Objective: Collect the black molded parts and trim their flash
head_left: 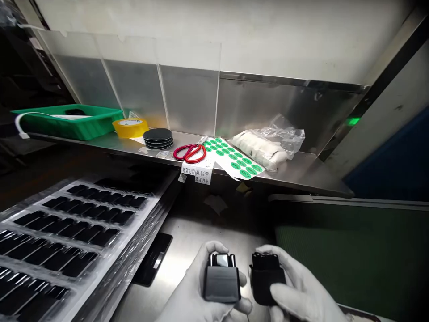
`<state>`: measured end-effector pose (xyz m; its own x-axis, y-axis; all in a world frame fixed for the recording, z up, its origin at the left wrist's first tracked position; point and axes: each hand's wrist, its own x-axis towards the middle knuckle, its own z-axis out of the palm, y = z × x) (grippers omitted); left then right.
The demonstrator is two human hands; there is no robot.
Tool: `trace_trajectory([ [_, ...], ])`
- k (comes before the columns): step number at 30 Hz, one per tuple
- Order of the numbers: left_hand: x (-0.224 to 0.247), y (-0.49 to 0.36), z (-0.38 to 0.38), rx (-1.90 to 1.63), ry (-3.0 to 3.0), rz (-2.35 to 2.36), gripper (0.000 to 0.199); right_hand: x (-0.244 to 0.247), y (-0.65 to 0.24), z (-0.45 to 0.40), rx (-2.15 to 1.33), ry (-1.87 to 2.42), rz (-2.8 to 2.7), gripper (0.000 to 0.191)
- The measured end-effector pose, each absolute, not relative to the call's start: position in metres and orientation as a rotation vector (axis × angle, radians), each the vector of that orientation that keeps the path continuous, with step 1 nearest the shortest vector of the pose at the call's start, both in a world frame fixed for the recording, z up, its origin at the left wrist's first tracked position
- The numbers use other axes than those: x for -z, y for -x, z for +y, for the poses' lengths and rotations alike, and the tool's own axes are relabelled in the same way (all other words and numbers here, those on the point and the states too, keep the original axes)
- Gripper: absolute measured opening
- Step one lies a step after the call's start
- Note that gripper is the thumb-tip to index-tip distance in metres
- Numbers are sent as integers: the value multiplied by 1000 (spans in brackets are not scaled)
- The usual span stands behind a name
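Observation:
My left hand (194, 286), in a white glove, is wrapped round a small black block-shaped part (221, 284) with a shiny insert between two prongs at its top. Close beside it, my right hand (298, 286), also gloved in white, grips a second black part (266, 277) with a ridged top edge. A narrow gap separates the two parts. Both are held over the metal work surface (177, 259) near the bottom of the view. Parts of the fingers are hidden behind the blocks.
Stacked clear trays (100, 237) of black parts fill the left, with a flat black piece (154, 259) beside them. A metal shelf (301, 174) bears a green bin (83, 127), yellow tape (130, 129), black discs (157, 137), red scissors (190, 153), green stickers (234, 158) and a plastic bag (264, 145).

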<state>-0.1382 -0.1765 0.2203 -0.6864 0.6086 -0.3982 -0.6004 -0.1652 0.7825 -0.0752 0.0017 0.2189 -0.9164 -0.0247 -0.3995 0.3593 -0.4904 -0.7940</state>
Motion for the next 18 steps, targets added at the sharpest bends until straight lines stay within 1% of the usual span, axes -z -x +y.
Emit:
trace_trajectory([
  [3, -212, 142, -194, -1996, -139, 1227, 74, -214, 75, -15, 2541, -451, 1355, 91],
  [5, -208, 144, -202, -1997, -214, 1235, 69, -209, 73, -23, 2567, -434, 1362, 101],
  [6, -207, 145, -205, -1988, -227, 1240, 65, -207, 72, -26, 2572, -443, 1373, 101],
  [11, -204, 152, -209, -1935, -281, 1293, 67, -219, 70, -43, 2559, -592, 1421, 96],
  [15, -205, 155, -210, -1905, -292, 1364, 64, -231, 77, -52, 2336, -888, 1566, 89],
  [18, -198, 156, -208, -1893, -259, 1284, 70, -228, 80, -52, 2260, -904, 1657, 84],
])
